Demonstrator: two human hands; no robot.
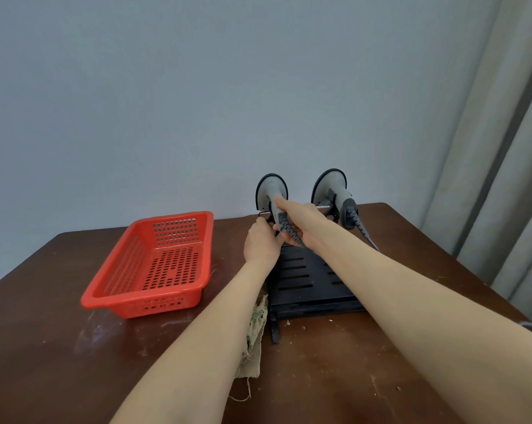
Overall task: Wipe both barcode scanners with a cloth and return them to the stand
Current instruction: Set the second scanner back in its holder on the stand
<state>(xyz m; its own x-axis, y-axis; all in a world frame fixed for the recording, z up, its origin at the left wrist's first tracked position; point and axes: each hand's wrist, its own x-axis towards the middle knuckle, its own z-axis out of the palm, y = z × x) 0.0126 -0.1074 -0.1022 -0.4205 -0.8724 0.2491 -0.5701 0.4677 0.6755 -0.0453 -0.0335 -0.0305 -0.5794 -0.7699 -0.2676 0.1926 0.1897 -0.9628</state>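
Left hand [261,243] and right hand [301,221] are gripping the left scanner [271,191] in the stand [307,276]; right scanner [332,188] is sitting docked, cloth [255,328] lying unused; wiping progress unclear.

The left forearm [197,332] hides most of the cloth [253,359].

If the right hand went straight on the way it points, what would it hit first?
Probably the head of the left scanner: the right hand grips its handle, forefinger aimed at the head. Depth unclear.
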